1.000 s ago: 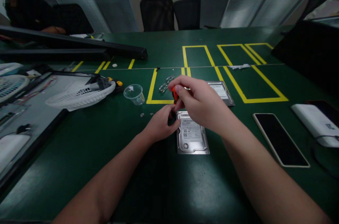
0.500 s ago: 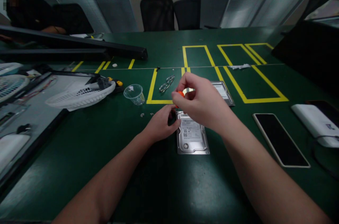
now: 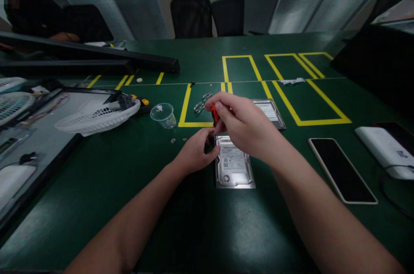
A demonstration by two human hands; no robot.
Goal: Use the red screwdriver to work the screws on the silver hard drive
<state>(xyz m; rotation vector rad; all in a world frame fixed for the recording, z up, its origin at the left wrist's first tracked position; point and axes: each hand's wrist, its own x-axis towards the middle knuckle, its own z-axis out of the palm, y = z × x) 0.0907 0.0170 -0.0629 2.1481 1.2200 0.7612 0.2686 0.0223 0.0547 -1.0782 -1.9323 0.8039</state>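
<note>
A silver hard drive (image 3: 235, 164) lies label up on the green table in front of me. My left hand (image 3: 196, 153) is closed on its upper left edge, thumb on the near side and fingers around the far corner. Pinched in my right hand (image 3: 244, 125) is a screwdriver (image 3: 214, 115) with a red-orange handle, held upright over that same corner. Its tip is hard to make out behind my fingers. Small screws (image 3: 173, 140) lie left of the drive, near a clear plastic cup (image 3: 163, 115).
Behind my right hand lies a second hard drive (image 3: 271, 113). Eyeglasses (image 3: 203, 102) rest beyond my hands. To the right are a phone (image 3: 342, 171) and a white power bank (image 3: 386, 151). A white racket-like frame (image 3: 97, 121) lies left. A person (image 3: 39, 15) sits at far left.
My right hand has turned around the screwdriver handle, its fingers now wrapped differently and more of the handle showing. My left hand and the hard drive have stayed in place.
</note>
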